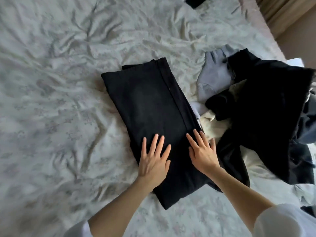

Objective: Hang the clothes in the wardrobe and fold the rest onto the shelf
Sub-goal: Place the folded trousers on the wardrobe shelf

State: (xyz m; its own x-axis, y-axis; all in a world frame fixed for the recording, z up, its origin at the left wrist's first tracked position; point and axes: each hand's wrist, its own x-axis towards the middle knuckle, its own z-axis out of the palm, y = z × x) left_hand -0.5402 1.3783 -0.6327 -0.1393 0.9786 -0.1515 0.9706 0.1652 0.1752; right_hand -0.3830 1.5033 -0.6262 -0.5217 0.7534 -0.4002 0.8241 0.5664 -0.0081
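Observation:
A black garment (pixel 150 103) lies folded into a long strip on the bed, running from the middle toward me. My left hand (pixel 153 158) presses flat on its near part with straight, spread fingers. My right hand (pixel 202 153) lies flat beside it on the garment's right edge, fingers also spread. To the right sits a loose pile of clothes: a pale blue-grey knit (pixel 213 77), a big black piece (pixel 266 106) and cream fabric (pixel 217 127) underneath.
The bed (pixel 59 100) is covered with a wrinkled pale floral sheet. A dark phone (pixel 195 2) lies at the far edge. The bed's right edge and a brown floor strip (pixel 297 36) show at the upper right.

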